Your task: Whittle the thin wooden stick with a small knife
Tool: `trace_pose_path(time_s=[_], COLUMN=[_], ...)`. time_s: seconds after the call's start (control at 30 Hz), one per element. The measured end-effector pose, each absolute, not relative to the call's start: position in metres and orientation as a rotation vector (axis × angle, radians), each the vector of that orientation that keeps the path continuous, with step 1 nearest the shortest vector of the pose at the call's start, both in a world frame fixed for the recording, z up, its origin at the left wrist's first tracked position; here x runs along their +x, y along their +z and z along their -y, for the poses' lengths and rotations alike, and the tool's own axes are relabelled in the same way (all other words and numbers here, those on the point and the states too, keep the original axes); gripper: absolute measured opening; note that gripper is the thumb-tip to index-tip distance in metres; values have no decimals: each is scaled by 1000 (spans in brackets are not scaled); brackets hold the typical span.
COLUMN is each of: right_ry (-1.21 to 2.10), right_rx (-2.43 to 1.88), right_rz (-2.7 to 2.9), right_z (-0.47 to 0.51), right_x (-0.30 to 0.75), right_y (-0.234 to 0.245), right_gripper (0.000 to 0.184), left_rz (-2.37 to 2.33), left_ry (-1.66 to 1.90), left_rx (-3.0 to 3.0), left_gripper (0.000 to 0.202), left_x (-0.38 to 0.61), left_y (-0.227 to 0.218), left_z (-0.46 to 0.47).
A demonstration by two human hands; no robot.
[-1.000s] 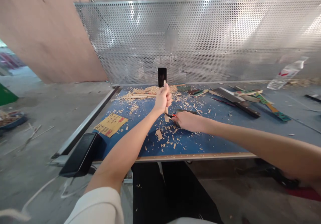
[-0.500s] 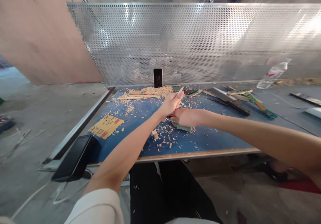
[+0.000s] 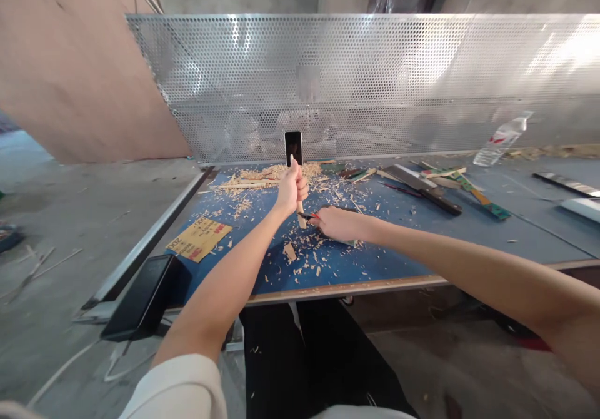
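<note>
Fingers wrapped around it, my left hand (image 3: 291, 189) grips a slim pale strip of wood (image 3: 300, 221) over the middle of the blue tabletop (image 3: 253, 262). The strip's tip shows above my thumb and its lower end below my fist. My right hand (image 3: 336, 223) is closed on a small knife (image 3: 307, 216) with some red on it. The dark blade lies against or just in front of the strip's lower end; contact is unclear. Beneath my right hand is a flat greenish piece, mostly covered. Wood shavings (image 3: 312, 259) and a chip (image 3: 290, 251) lie around.
A phone (image 3: 294, 146) stands upright before the perforated metal screen (image 3: 234, 81). Yellow sandpaper (image 3: 199, 239) and a black box-shaped device (image 3: 139, 297) are at the left. A handsaw (image 3: 422, 186), a painted strip (image 3: 482, 200) and a tilted plastic bottle (image 3: 501, 141) are at the right.
My left hand has moved left and is more upright with the strip. My right hand has shifted slightly; the hands, close together before, are now apart and the blade shows.
</note>
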State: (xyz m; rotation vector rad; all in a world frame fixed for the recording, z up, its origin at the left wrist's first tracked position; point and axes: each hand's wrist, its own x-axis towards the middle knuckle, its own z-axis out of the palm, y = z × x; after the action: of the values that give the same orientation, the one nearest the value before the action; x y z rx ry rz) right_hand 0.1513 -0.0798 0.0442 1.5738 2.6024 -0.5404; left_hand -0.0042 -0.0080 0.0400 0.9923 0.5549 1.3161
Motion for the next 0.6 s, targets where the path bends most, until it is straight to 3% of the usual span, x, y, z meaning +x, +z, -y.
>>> trace_pose_path(time_s=[0.27, 0.6], right_ry=[-459, -694], right_rx=[1409, 1533], right_rz=[-2425, -2619], right_z=[67, 69], right_x=[151, 142], right_y=[74, 40], right_gripper=[33, 41], left_rz=[-516, -653], left_ry=[1142, 1477], left_rx=[1209, 675], left_gripper=[57, 62], left_x=[23, -24], left_y=[45, 29], left_z=[26, -7])
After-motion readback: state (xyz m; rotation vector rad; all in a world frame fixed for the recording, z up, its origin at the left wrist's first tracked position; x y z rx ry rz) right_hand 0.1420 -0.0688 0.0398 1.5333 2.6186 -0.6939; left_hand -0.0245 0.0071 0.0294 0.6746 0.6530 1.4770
